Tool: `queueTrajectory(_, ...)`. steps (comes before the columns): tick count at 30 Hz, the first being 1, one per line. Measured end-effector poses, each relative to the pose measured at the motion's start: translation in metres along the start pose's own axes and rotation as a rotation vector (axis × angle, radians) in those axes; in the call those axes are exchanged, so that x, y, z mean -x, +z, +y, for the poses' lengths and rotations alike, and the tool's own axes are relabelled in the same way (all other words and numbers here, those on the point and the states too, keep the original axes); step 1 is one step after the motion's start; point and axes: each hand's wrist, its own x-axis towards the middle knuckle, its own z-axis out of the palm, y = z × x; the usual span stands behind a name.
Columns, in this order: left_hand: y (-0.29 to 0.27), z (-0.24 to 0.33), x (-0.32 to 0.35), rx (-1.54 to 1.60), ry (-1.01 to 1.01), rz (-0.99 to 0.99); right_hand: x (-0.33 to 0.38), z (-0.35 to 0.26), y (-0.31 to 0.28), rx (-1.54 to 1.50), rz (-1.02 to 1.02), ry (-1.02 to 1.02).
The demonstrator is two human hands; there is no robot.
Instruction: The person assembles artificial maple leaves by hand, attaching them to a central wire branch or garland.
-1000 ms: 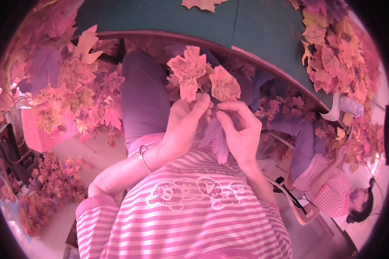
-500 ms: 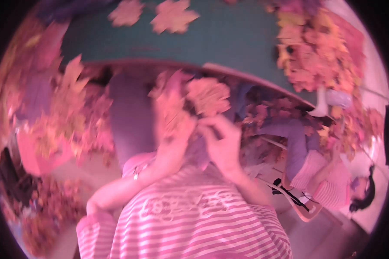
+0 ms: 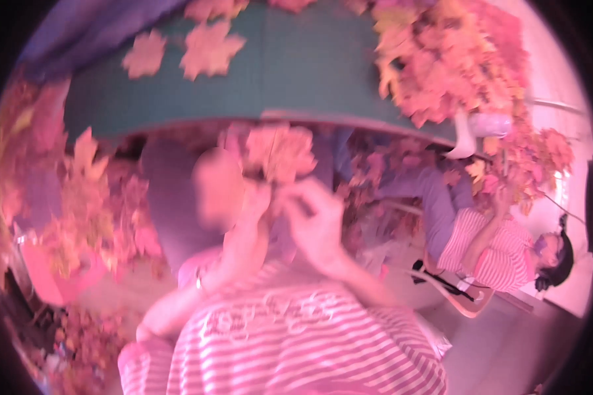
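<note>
Above my lap, just below the table edge, my left hand [image 3: 249,214] is closed on orange maple leaves [image 3: 280,153] that look artificial. Close beside it, my right hand [image 3: 315,220] bends its thumb and fingers into a pinch at the base of the leaves. Whatever lies between those fingertips is too small and blurred to make out. A smeared orange-pink shape [image 3: 219,187] borders my left hand; its kind does not show.
Across the front runs a green-topped table [image 3: 310,79] with loose leaves [image 3: 211,47] and a large leaf pile [image 3: 448,62] at its right. More leaves [image 3: 102,210] fill the left side beside a pink container [image 3: 56,273]. A seated person [image 3: 478,250] works at right.
The whole view has shifted, so the table leaves sit further left and lower. Both my hands stay together at the leaves; the smeared orange-pink shape now stands out beside my left hand.
</note>
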Motion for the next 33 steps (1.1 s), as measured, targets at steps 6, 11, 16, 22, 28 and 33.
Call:
queueTrajectory(6,0.004,0.001,-0.004,0.078,-0.006,-0.019,0.005,0.004,0.005,-0.156,0.013,0.135)
queueTrajectory(11,0.0,0.001,-0.002,0.054,-0.014,0.015,0.002,0.001,0.004,-0.085,-0.011,0.071)
queueTrajectory(16,-0.01,-0.009,0.0,-0.21,0.097,-0.001,0.005,0.002,0.002,-0.082,-0.038,0.056)
queueTrajectory(22,-0.045,-0.026,-0.004,-0.283,0.061,-0.112,-0.007,-0.012,0.0,0.061,-0.081,0.031)
queueTrajectory(28,-0.014,0.011,0.001,-0.402,-0.049,-0.114,-0.023,-0.005,0.0,0.264,-0.055,-0.153)
queueTrajectory(33,-0.039,0.045,0.001,-0.709,-0.214,-0.063,-0.083,-0.051,0.004,0.299,-0.243,-0.451)
